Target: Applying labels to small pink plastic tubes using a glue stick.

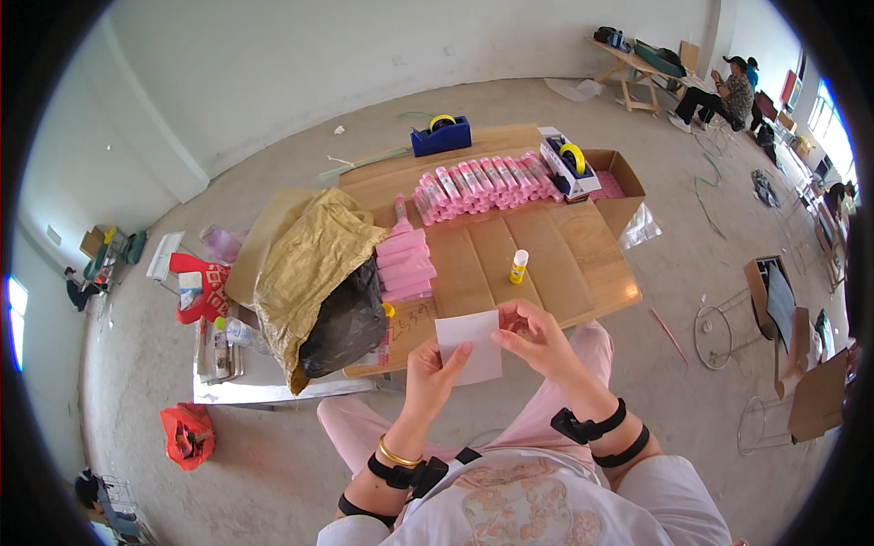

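Note:
A small white sheet of paper, perhaps several in a stack, is held up over the table's near edge. My left hand grips its left side, with the thumb lying across the front. At the upper right edge, my right hand has its bent fingers and thumb closed on the paper. Just beyond stands a yellow glue stick with a white cap, upright on a flat brown cardboard sheet. Pink rolls with labels are piled behind it, and more pink pieces lie to the left.
A blue tape dispenser stands at the wooden table's far edge. Another tape roll tops a white box beside an open carton. Gold and black bags crowd the left side. A red bag rests on the floor.

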The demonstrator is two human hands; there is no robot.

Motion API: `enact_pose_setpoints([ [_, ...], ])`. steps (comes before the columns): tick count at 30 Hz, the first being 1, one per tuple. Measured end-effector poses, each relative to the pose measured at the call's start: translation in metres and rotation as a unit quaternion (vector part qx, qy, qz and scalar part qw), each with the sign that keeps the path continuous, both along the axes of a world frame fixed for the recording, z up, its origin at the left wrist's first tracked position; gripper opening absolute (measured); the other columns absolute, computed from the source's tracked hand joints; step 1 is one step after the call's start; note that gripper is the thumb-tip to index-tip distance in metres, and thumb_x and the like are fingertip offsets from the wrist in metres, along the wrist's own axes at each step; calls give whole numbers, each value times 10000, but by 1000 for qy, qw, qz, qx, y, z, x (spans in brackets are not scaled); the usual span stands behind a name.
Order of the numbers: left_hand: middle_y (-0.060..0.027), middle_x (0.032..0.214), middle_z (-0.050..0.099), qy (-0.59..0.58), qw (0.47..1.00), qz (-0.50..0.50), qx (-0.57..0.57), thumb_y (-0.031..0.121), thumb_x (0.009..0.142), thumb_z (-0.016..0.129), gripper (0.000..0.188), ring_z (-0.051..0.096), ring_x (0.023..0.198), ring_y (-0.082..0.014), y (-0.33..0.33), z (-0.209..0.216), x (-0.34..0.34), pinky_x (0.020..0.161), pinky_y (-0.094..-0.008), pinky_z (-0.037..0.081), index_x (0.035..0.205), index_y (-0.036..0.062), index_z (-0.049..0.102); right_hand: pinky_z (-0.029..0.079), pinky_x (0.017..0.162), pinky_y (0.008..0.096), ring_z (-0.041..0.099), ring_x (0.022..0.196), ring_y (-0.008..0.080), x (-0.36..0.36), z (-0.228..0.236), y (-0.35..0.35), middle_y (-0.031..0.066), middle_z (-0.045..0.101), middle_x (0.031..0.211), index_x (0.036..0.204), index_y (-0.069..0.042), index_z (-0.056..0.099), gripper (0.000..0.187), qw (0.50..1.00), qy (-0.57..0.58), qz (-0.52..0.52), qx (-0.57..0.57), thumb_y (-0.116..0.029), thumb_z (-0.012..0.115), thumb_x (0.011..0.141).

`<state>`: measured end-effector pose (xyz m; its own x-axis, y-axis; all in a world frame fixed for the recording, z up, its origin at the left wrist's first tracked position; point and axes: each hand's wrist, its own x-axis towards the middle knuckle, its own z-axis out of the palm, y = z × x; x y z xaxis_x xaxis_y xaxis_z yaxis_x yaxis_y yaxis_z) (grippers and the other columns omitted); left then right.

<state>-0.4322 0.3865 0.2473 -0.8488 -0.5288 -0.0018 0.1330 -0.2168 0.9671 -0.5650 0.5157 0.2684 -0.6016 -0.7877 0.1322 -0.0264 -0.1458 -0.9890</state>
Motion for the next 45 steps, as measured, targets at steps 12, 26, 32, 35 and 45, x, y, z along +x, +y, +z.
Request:
enact_pose_setpoints([
  [12, -17, 839, 645, -60, 991, -12, -115, 127, 857, 634, 204, 556, 742, -52, 5, 12, 6, 660, -216, 458, 982, -34, 628, 372, 655, 252, 515, 753, 119, -3, 12, -10, 23, 570, 797, 838, -33, 622, 103, 989, 149, -13, 20, -125, 645, 798],
  [26, -20, 847, 645, -49, 995, -18, -91, 119, 867, 617, 194, 553, 751, -51, 5, 9, 5, 657, -217, 456, 994, -27, 625, 369, 676, 243, 533, 778, 108, 0, 19, -5, 7, 580, 824, 892, -55, 634, 149, 989, 149, 14, 17, -158, 662, 789],
  [32, -17, 852, 637, -55, 995, -8, -83, 109, 866, 616, 194, 545, 745, -49, -1, -8, 7, 658, -214, 453, 991, -38, 619, 374, 691, 232, 527, 789, 82, -9, 8, -9, -18, 586, 830, 933, -57, 632, 195, 991, 127, -30, -24, -193, 676, 801],
  [35, -7, 848, 631, -76, 993, 12, -89, 101, 865, 614, 186, 538, 741, -45, -9, -22, 10, 660, -210, 448, 990, -38, 620, 382, 626, 208, 517, 697, 65, -26, -11, -17, -23, 569, 741, 901, -50, 633, 166, 995, 74, -64, 33, -203, 649, 839],
  [45, 8, 868, 629, -115, 989, 77, 54, 99, 869, 613, 159, 539, 751, -38, -45, -61, 41, 670, -199, 437, 981, -13, 628, 390, 509, 248, 488, 548, 98, -71, -98, -91, 15, 519, 571, 894, 2, 632, 279, 964, 31, -13, 265, -243, 504, 925],
])
